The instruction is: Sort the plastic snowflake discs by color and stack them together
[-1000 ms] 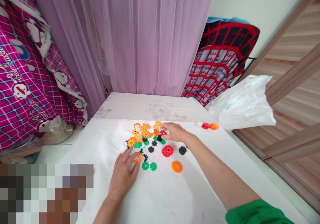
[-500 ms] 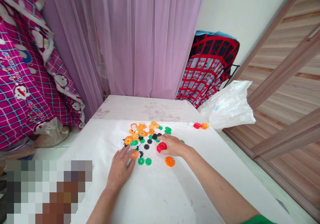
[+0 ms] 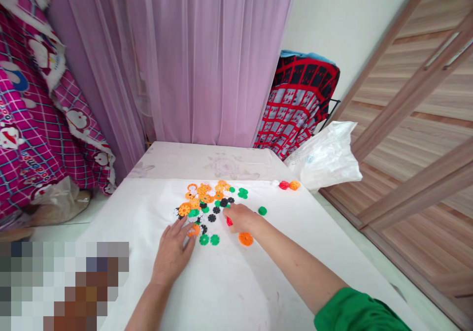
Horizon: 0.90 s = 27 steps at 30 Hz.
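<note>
My right hand is closed around a small stack of red notched plastic discs, which show edge-on below the fingers. It hovers beside black discs at the right side of the mixed heap. With fingers spread, my left hand rests at the heap's left front, its fingertips by an orange disc. Orange discs make up most of the heap's far side, with white, green and black ones mixed in. Two green discs lie between my hands. Just under my right wrist is an orange disc stack.
A green disc stack sits right of my right hand. White, red and orange discs line up near the table's right edge. Beyond that edge is a white plastic bag. A curtain hangs behind the white-covered table.
My right hand has turned, so the red discs now show edge-on instead of face-on. The green stack behind it has come into fuller view. My left hand stays by the heap. The view has shifted slightly.
</note>
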Motion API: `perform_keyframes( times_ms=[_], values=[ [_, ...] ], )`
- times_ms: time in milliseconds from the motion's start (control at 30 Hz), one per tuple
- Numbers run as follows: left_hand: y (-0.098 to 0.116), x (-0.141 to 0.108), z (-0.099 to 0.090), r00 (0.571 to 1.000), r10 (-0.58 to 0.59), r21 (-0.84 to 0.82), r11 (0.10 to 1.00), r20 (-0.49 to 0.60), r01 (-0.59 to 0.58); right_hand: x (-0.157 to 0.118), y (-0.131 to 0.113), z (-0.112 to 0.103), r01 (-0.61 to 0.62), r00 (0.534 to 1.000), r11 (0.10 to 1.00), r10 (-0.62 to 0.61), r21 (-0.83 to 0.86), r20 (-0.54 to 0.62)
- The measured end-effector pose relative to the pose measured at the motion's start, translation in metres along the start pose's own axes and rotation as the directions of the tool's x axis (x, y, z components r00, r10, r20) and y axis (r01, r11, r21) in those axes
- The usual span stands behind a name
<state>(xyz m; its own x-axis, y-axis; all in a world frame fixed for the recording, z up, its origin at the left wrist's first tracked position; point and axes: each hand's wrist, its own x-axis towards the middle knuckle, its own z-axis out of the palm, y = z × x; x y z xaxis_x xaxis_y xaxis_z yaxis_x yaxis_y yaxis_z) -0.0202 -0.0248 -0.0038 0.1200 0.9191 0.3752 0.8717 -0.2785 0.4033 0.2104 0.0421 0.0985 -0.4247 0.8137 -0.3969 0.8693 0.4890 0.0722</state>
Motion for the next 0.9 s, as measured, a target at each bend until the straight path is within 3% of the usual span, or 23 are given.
perform_keyframes(
  times_ms=[467, 900],
  values=[
    [-0.002, 0.0, 0.002, 1.0, 0.01, 0.01, 1.0, -0.028, -0.009, 0.009, 0.015, -0.022, 0.054, 0.995, 0.996, -0.06, 0.065, 0.085],
    [0.001, 0.0, 0.0, 1.0, 0.009, 0.002, 1.0, -0.016, -0.009, 0.001, 0.0, -0.004, 0.062, 0.998, 0.994, -0.059, -0.089, 0.03]
  ],
)
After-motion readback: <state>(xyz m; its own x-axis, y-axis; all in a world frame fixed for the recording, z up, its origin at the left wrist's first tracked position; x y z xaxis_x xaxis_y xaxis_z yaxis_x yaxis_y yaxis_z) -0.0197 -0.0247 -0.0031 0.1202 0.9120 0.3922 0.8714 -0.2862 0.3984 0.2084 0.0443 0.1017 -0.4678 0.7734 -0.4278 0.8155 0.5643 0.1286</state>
